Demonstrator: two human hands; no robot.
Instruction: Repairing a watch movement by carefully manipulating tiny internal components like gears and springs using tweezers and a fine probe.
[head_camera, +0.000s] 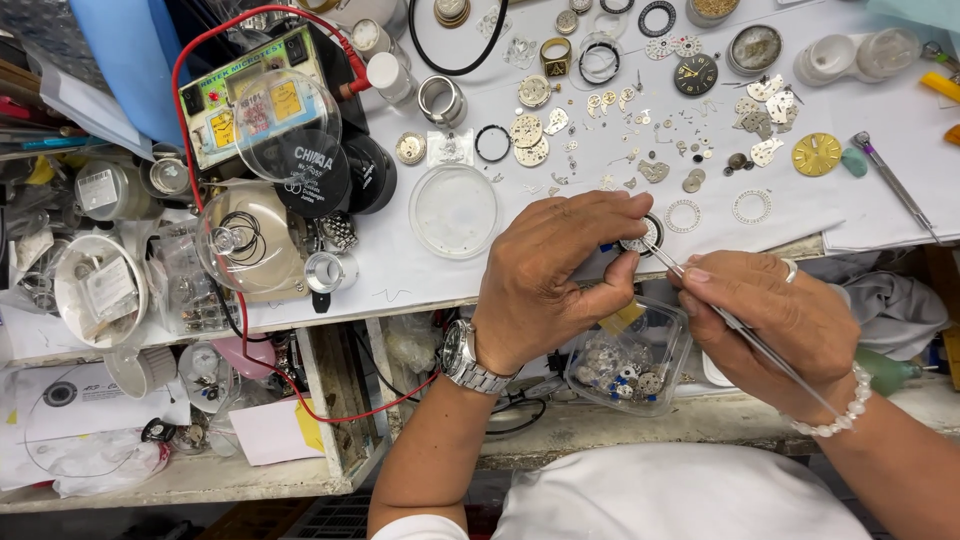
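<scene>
Both hands pinch: left (556, 268) a half-hidden watch movement (640, 237), right (775, 318) tweezers (740, 328).

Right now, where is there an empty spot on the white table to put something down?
Bare white paper lies below the round clear dish, beside the left hand. Another bare stretch is right of the gold dial, under the long tool. The middle, strewn with tiny watch parts, is crowded.

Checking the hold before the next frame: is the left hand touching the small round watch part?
Touching. The head view shows the left hand pinching the round watch part between fingertips and thumb, with no gap; the tweezers in the right hand point at it.
</scene>
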